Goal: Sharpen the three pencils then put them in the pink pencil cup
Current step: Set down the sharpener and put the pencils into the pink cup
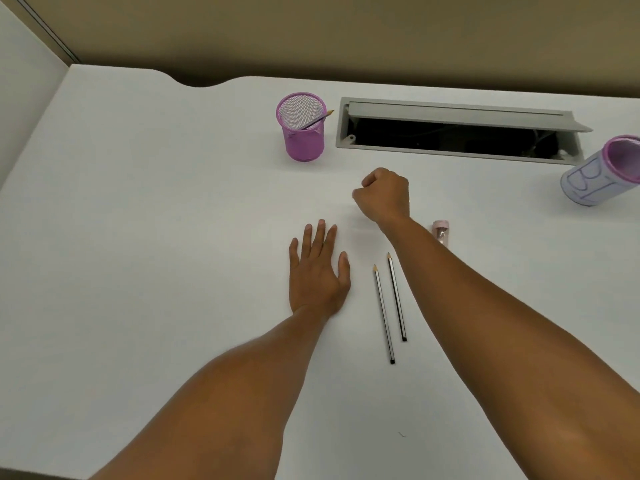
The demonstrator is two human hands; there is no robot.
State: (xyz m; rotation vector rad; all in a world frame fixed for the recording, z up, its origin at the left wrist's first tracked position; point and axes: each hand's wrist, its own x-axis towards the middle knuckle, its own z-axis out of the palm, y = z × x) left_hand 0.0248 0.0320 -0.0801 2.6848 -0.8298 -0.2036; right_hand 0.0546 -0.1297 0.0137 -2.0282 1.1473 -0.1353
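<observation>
Across the whole frame a white desk (138, 237) is seen, bearing everything else. At 1 o'clock from centre a grey cable hatch (457, 133) is set into the desk with its lid propped open; it plays no part in the task.

Next in size, the left hand (317, 271) is laid flat at centre, palm down, fingers straight and spread, holding nothing; it is judged to be resting as a brace. The right hand (384, 199) is held just above centre, toward 12 o'clock, fingers curled into a loose fist. Nothing is seen inside it; whether something small is enclosed cannot be told.

The pink pencil cup (303, 128), of mesh, stands upright at 12 o'clock, well apart from both hands. One pencil in the cup (317, 120) is leaned against the rim, point up, so one of three is judged done. A second, paper-wrapped cup (602, 171) with a pink rim is noted at 2 o'clock, at the frame edge.

Two loose pencils lie side by side at 5 o'clock from centre, between the forearms, points toward 12: the left pencil (383, 313) and the right pencil (397, 297). Both tips look pointed; sharpness cannot be confirmed.

Smallest, the pink sharpener (441, 232) stands at 3 o'clock, just beside the right forearm, within easy reach.
</observation>
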